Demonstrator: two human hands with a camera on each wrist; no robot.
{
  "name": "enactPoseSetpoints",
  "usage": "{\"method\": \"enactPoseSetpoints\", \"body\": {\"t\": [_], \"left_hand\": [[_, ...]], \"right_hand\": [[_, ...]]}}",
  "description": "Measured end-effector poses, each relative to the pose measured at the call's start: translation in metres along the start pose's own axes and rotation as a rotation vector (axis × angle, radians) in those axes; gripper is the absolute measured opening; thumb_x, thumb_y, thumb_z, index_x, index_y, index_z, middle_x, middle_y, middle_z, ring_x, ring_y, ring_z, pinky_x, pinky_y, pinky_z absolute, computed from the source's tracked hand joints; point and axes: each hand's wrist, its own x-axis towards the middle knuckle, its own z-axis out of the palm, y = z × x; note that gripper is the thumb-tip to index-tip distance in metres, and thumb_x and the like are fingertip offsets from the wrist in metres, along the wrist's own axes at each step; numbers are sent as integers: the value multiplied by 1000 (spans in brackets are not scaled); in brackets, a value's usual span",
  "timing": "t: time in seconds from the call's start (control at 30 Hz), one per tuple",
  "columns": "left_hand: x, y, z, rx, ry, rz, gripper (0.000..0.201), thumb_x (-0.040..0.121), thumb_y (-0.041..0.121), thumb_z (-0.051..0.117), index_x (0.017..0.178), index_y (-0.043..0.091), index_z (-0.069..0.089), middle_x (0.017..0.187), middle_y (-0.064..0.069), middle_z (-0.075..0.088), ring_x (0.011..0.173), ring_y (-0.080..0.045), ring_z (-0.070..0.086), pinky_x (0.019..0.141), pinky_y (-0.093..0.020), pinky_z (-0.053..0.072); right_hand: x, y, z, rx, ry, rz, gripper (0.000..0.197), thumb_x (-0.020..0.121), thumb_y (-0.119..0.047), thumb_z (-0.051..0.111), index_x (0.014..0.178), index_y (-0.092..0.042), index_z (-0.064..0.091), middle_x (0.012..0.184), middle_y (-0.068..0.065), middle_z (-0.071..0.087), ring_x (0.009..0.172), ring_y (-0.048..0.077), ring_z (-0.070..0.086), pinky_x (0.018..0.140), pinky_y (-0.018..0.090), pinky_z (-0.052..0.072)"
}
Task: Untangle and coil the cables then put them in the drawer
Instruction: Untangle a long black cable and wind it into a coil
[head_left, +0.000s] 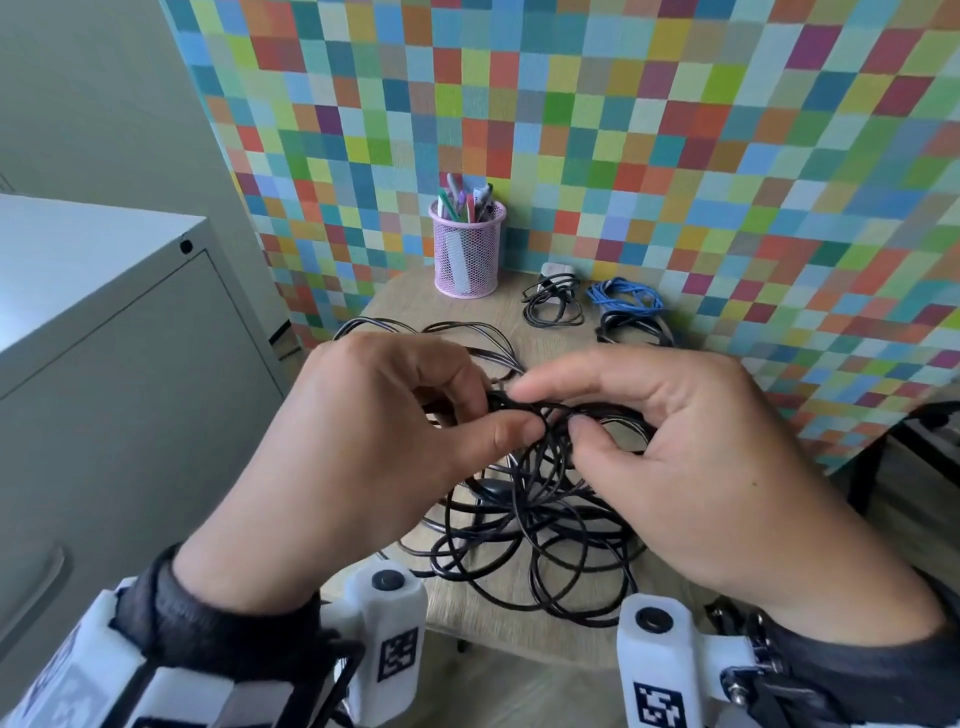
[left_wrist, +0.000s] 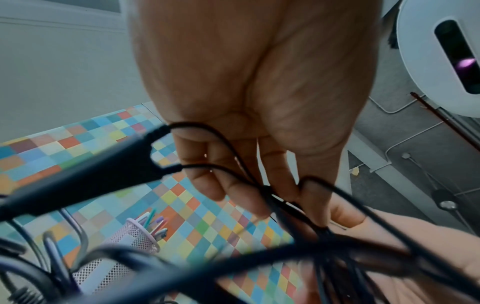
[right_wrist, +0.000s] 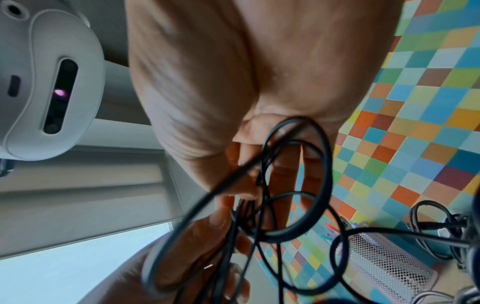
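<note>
Black tangled cable (head_left: 524, 525) hangs at frame centre below your grip; your left hand (head_left: 363, 441) and right hand (head_left: 691, 467) both pinch its top strands.

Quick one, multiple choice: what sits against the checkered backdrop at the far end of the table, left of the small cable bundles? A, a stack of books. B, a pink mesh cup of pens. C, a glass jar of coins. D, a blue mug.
B: a pink mesh cup holding pens stands by the backdrop, left of the black bundle and the blue bundle.
</note>
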Motion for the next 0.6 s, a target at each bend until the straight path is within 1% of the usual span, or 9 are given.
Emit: {"method": "enactPoseSetpoints", "body": {"t": [0.07, 0.17, 0.2, 0.3, 0.37, 0.43, 0.47, 0.53, 0.6], "left_hand": [[-1, 0, 0, -52, -7, 15, 38, 68, 59, 82, 60, 26, 67, 84, 20, 76, 76, -9, 73, 69, -32, 56], [-2, -1, 1, -20, -42, -1, 48, 70, 68, 80, 69, 25, 58, 74, 16, 73, 63, -9, 67, 60, -40, 57], [-1, -3, 2, -55, -55, -2, 48, 74, 61, 83, 68, 22, 56, 79, 19, 74, 66, -6, 69, 62, -40, 59], [0, -8, 1, -239, -117, 38, 40, 82, 27, 87, 62, 14, 55, 108, 16, 78, 109, -4, 72, 88, -32, 60], [0, -8, -2, -287, -175, 74, 39, 86, 26, 83, 63, 8, 57, 101, 7, 80, 101, -11, 74, 80, -26, 57], [1, -6, -6, -325, -173, 69, 34, 88, 35, 74, 67, 12, 60, 94, 1, 79, 83, -17, 73, 68, -28, 53], [2, -6, -8, -338, -141, 59, 29, 86, 35, 68, 68, 13, 61, 94, -2, 78, 82, -25, 72, 68, -34, 54], [6, -11, -14, -345, -36, 37, 15, 81, 22, 58, 69, 13, 59, 91, -5, 76, 86, -34, 68, 76, -46, 53], [9, -18, -22, -294, 75, 14, 6, 74, 10, 56, 74, 15, 58, 89, -6, 72, 86, -34, 65, 80, -48, 52]], "right_hand": [[0, 0, 0, 59, -53, 24, 54, 88, 13, 60, 112, -33, 77, 108, -25, 76, 108, -5, 69, 97, 14, 51], [-1, -4, 3, 130, -145, 56, 63, 90, 17, 57, 120, -37, 72, 115, -32, 72, 115, -12, 63, 99, 4, 42], [-1, -4, 3, 137, -149, 56, 65, 90, 18, 56, 120, -38, 72, 116, -33, 71, 116, -13, 62, 99, 3, 40], [-1, -2, 2, 153, -131, 46, 67, 90, 20, 54, 118, -37, 72, 116, -28, 73, 118, -8, 64, 103, 9, 43], [-2, -1, 1, 156, -109, 30, 65, 89, 21, 54, 119, -35, 71, 114, -25, 75, 116, 3, 69, 103, 21, 50], [-3, -1, 0, 139, -110, 46, 63, 91, 16, 55, 118, -38, 68, 107, -24, 76, 93, 31, 75, 90, 49, 58], [-3, -1, -2, 142, -111, 58, 61, 92, 14, 54, 116, -40, 67, 102, -21, 77, 77, 41, 70, 76, 55, 58], [-3, 2, -8, 161, -82, 45, 61, 91, 15, 53, 110, -40, 71, 90, -11, 77, 60, 42, 57, 55, 47, 50], [-1, 6, -16, 158, -31, 39, 64, 88, 20, 49, 102, -35, 77, 81, -6, 72, 65, 34, 56, 56, 39, 46]]}}
